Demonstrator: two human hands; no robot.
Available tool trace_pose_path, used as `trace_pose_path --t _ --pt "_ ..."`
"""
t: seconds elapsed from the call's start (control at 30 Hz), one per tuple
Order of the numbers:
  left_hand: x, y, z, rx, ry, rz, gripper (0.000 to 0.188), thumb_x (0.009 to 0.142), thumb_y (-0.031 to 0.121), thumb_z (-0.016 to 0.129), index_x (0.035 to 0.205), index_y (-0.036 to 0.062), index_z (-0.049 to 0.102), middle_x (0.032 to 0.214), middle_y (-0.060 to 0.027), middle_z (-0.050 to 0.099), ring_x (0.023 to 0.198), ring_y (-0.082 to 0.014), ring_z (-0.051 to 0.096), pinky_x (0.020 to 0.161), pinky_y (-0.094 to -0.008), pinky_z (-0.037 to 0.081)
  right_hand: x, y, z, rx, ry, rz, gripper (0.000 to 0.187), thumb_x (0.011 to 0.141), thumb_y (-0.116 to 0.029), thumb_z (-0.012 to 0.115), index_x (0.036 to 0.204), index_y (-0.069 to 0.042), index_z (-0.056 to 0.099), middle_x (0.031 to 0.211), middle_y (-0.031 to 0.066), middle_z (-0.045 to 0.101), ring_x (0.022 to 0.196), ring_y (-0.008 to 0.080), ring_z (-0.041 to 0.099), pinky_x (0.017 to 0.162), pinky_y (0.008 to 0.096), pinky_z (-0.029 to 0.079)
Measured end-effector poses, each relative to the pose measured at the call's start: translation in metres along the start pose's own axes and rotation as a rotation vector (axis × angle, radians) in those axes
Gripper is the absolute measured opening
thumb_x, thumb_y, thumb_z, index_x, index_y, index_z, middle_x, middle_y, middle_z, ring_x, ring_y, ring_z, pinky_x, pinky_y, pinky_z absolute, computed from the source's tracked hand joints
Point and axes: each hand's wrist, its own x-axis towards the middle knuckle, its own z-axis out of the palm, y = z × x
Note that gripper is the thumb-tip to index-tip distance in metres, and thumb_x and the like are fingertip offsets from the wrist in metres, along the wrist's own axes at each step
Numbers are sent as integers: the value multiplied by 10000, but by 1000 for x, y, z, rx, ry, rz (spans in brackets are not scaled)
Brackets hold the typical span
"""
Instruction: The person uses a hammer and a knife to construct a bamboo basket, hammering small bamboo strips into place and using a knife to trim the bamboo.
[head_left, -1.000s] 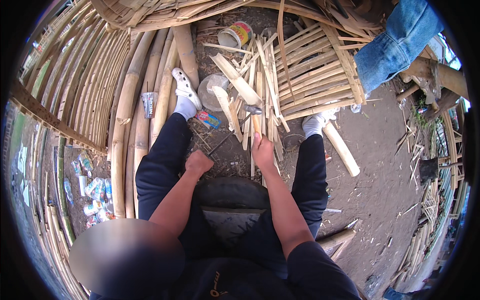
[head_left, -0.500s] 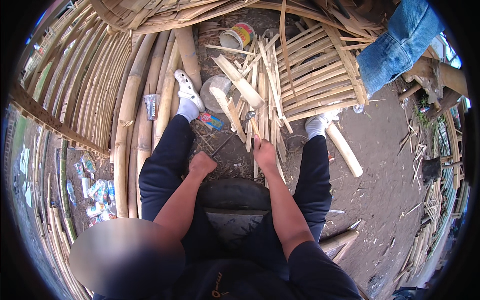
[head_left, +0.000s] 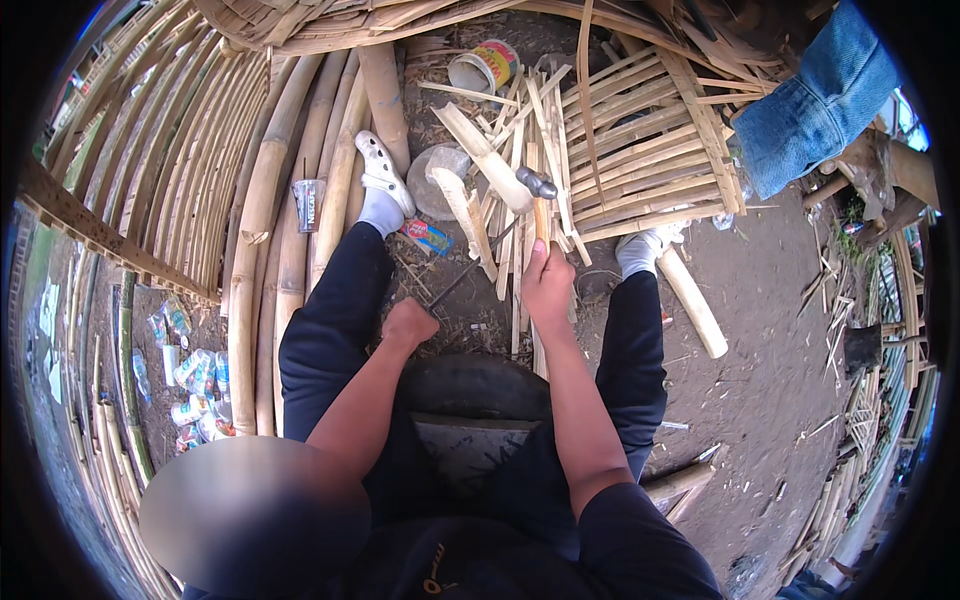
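Note:
My right hand [head_left: 548,285] is closed around the wooden handle of a hammer [head_left: 537,183]. The dark hammer head is over the lower end of a split bamboo piece [head_left: 484,157], held up in front of it. My left hand [head_left: 409,323] is closed on a thin dark metal rod [head_left: 457,284]. That rod slants away to the upper right, passing by a second, upright-leaning bamboo piece [head_left: 464,218]; its far tip is hard to make out. Under and beyond the hammer lies a loose pile of bamboo strips [head_left: 514,262] on the ground.
A slatted bamboo panel [head_left: 650,150] lies at the upper right, near a person's denim leg [head_left: 815,105]. Long bamboo poles [head_left: 262,220] run along my left, with a plastic cup [head_left: 308,205] on them. A white bucket [head_left: 484,68] lies beyond the pile. A short bamboo piece [head_left: 692,300] rests right of my foot.
My right hand has moved up and right, lifting the hammer head away from the rod and bamboo. My left hand keeps its place on the rod. The view has shifted slightly.

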Motion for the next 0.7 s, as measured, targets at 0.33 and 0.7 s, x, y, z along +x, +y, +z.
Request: trace_pose_path --t 0.33,0.7 --pt "11 9 9 17 -68 64 377 734 195 628 1002 -65 677 1099 -269 641 1063 -354 628 903 -405 508 -40 102 15 -386 -248 325 504 963 -386 471 772 49 638 721 296 621 720 468 626 685 544 498" --pt "-8 8 -24 113 82 136 411 716 250 676 1026 -19 645 1079 -197 667 1037 -321 643 878 -409 518 -7 25 -14 804 -548 998 485 956 -572 434 698 -164 387 505 -76 246 352 45 185 338 239 120"
